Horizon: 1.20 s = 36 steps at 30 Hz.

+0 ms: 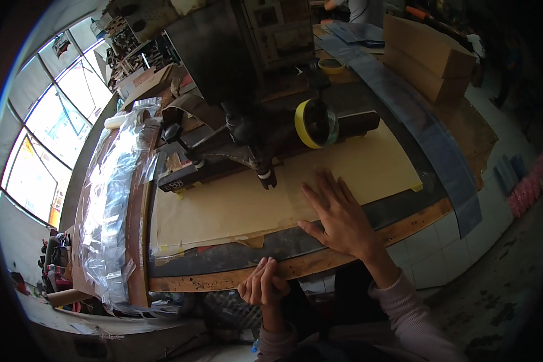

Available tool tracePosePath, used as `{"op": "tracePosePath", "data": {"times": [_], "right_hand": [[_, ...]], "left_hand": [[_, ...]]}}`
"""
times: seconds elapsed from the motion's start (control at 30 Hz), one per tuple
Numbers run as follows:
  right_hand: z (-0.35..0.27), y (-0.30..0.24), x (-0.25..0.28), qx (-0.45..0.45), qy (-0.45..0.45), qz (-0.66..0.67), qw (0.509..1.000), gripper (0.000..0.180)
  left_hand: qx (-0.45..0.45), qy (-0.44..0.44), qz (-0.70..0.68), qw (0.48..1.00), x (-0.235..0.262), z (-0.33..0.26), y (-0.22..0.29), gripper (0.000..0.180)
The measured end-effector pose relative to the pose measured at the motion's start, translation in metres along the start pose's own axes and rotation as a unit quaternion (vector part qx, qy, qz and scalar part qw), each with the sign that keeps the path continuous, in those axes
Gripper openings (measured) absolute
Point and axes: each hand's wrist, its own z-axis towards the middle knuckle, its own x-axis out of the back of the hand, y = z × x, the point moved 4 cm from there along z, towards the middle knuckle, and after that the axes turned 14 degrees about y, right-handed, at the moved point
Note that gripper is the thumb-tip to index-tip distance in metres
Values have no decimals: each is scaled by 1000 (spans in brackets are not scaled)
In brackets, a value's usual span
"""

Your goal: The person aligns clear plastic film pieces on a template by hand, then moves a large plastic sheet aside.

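Observation:
My right hand (339, 220) lies spread over a tan sheet (235, 214), its fingers stretched toward the back. No object shows under it. My left hand (262, 282) is curled closed at the table's front edge (205, 281); whatever may be inside its fingers is hidden. The sheet lies on a dark work surface (235, 256), with a yellow tab (417, 188) at its right corner. Across its back part runs a dark bar (223, 167). A machine's forked metal foot (266, 176) comes down in front of this bar.
Above the sheet looms a dark machine (211, 57), with a roll of yellow tape (308, 123) on it. Clear plastic film (111, 211) covers the left side. Grey-blue strip material (413, 123) hangs off the right edge, near a cardboard box (428, 54). Another person (365, 11) is at the back.

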Motion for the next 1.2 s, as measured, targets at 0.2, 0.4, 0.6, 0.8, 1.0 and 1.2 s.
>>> {"op": "tracePosePath", "data": {"times": [0.2,0.4,0.6,0.8,1.0,1.2], "right_hand": [[-31,-26,43,7,64,54,996,54],[-92,-32,46,-53,217,67,972,41],[-122,-15,-5,73,297,-89,948,38],[-121,-14,-7,79,327,-109,935,38],[-122,-16,-8,54,321,-108,940,36],[-123,-16,-8,64,304,-107,945,38]], "left_hand": [[2,-35,1,999,5,2,-4,26],[-17,-35,9,999,6,2,-2,23],[-9,-43,9,999,2,1,-3,21],[94,-89,-11,991,3,10,24,13],[28,-87,-3,996,-2,-19,38,17],[-62,-49,-3,997,-1,-35,29,26]]}}
